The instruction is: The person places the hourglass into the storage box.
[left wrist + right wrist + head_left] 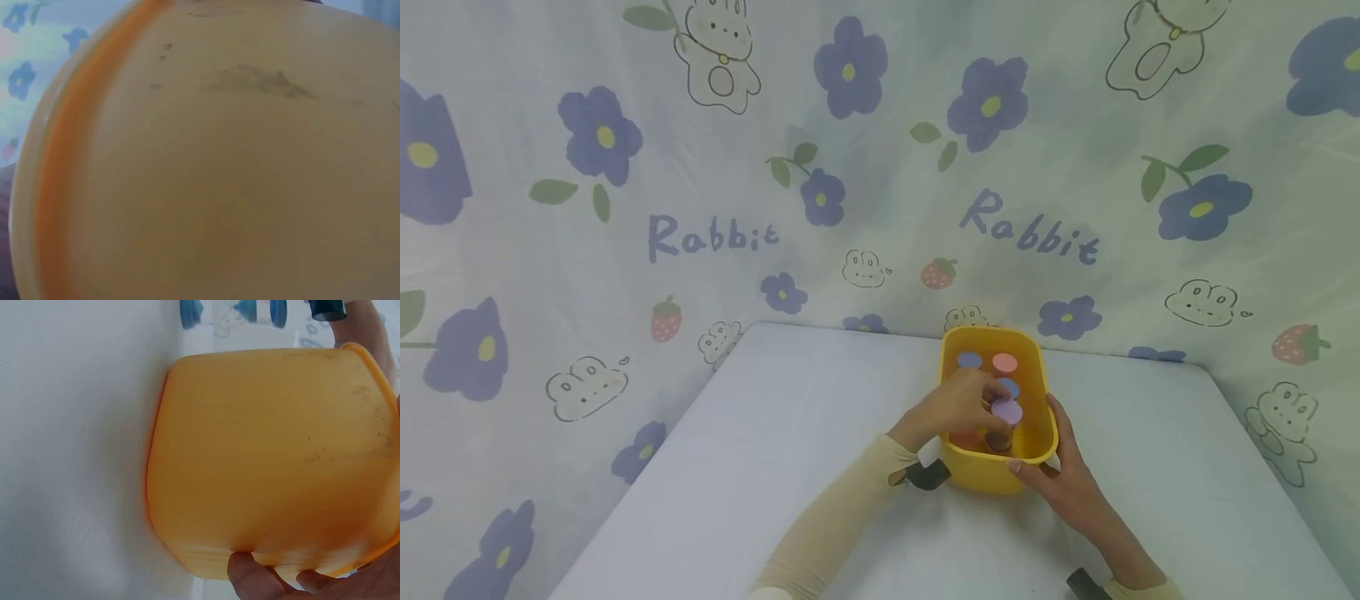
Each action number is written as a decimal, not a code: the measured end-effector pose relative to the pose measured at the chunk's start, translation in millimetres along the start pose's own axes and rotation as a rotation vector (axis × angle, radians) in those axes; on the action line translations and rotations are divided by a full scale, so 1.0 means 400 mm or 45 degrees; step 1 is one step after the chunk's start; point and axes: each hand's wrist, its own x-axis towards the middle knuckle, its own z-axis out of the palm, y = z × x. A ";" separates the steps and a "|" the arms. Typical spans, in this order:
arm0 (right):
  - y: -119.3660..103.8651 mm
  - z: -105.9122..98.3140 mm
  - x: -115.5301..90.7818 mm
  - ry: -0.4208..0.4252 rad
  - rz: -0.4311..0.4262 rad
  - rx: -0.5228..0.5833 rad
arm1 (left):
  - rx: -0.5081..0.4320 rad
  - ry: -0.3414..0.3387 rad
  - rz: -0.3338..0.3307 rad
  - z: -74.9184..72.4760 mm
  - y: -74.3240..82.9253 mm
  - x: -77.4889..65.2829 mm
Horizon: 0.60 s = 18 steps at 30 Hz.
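In the head view a yellow plastic bin [990, 477] stands on the white table. My left hand [961, 406] reaches in over its left rim, thumb and fingers curled round a small jar with a lilac lid [1007, 412]. Other round lids show inside: a pink lid [1005, 362] and a blue lid [969, 360] at the far end, and another blue lid [1009, 388] just behind the lilac one. My right hand [1070, 483] grips the bin's near right corner, thumb on the front rim. The bin's outer wall [250, 181] fills the left wrist view, hiding the left fingers.
The white tabletop [820, 392] spreads around the bin, its far edge meeting a hanging cloth [880, 167] printed with flowers and rabbits. In the right wrist view, the bin's side [269, 456] bears dark scuffs. Dark cameras are strapped at both wrists.
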 end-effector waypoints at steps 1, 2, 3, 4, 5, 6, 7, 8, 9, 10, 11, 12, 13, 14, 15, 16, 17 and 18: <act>0.000 0.000 0.000 0.001 -0.001 -0.003 | 0.016 -0.003 0.000 0.001 0.001 0.000; 0.001 0.000 0.001 0.002 -0.001 -0.006 | 0.033 -0.006 0.000 0.002 0.001 0.001; 0.001 0.000 0.001 0.002 -0.002 -0.008 | 0.047 -0.009 0.002 0.003 0.002 0.002; 0.001 0.001 0.002 0.002 0.000 -0.012 | 0.058 -0.010 0.007 0.004 0.001 0.002; 0.001 0.001 0.003 0.002 0.003 -0.016 | 0.067 -0.011 0.016 0.004 0.001 0.002; 0.000 0.001 0.003 0.002 0.007 -0.021 | 0.084 -0.010 0.030 0.005 0.002 0.003; 0.000 0.001 0.004 0.003 0.012 -0.026 | 0.103 -0.008 0.039 0.005 0.003 0.004; 0.000 0.001 0.004 0.004 0.015 -0.030 | 0.119 -0.007 0.047 0.005 0.003 0.005; 0.000 0.001 0.005 0.005 0.016 -0.034 | 0.131 -0.006 0.052 0.006 0.004 0.005; 0.000 0.001 0.005 0.006 0.018 -0.037 | 0.143 -0.004 0.065 0.007 0.004 0.006; 0.000 0.001 0.006 0.007 0.017 -0.036 | 0.157 -0.003 0.070 0.008 0.004 0.007; 0.000 0.001 0.006 0.007 0.016 -0.035 | 0.167 -0.003 0.070 0.009 0.005 0.007; -0.001 0.001 0.006 0.007 0.013 -0.034 | 0.169 -0.002 0.060 0.009 0.005 0.007; -0.001 0.001 0.006 0.006 0.010 -0.029 | 0.174 -0.002 0.051 0.010 0.006 0.007; -0.001 0.001 0.005 0.005 0.010 -0.027 | 0.179 -0.001 0.045 0.010 0.006 0.007; -0.002 0.001 0.005 0.004 0.011 -0.025 | 0.188 -0.002 0.044 0.010 0.007 0.008; -0.002 0.001 0.005 0.002 0.011 -0.023 | 0.194 -0.003 0.035 0.011 0.007 0.009; -0.002 0.000 0.004 0.001 0.013 -0.022 | 0.201 -0.005 0.033 0.012 0.008 0.010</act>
